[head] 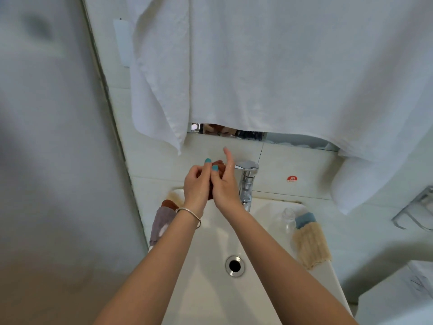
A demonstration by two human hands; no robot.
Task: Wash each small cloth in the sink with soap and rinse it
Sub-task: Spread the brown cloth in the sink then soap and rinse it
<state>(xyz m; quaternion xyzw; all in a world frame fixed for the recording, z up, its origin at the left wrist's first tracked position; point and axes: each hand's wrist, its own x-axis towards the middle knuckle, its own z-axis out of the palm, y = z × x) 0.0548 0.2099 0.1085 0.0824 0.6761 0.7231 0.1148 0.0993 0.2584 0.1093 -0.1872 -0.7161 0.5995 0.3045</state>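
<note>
Both hands bunch the rust cloth [216, 174] above the sink [210, 242], just left of the tap [247, 184], left hand [196, 186] fingers curled round it, right hand [223, 184] pressing, forefinger straight up, likely scrubbing so drips fall in.

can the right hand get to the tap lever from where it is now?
Probably yes. The right hand sits just beside the tap lever with nothing between them, but it and the left hand are holding the red-brown cloth, so it would have to let go first.
</note>
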